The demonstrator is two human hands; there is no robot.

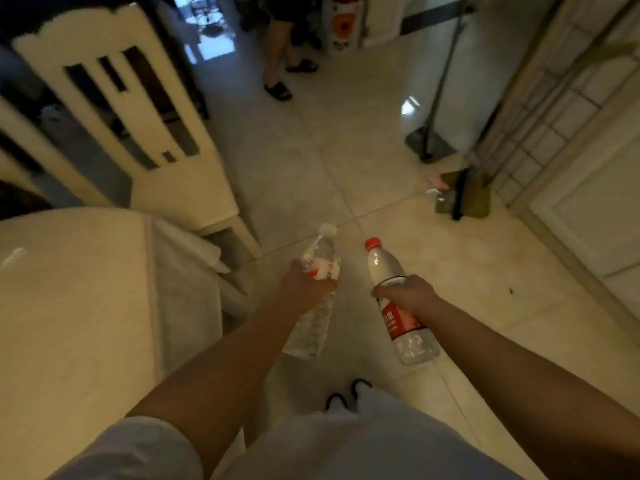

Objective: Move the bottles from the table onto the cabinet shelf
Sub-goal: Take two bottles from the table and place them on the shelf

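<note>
My left hand [304,282] grips a clear plastic bottle with a white cap [320,258] around its middle, over the tiled floor. My right hand [407,294] grips a second clear bottle with a red cap and red label [401,317]. Both bottles are tilted, caps pointing away from me. The table [69,306], under a white cloth, lies to my left. No cabinet shelf can be made out in this blurred view.
A cream wooden chair [138,126] stands ahead on the left beside the table. A person's legs in sandals [280,74] stand further down the floor. A mop [433,140] and a broom with dustpan [464,195] lean near the panelled door [571,161] on the right.
</note>
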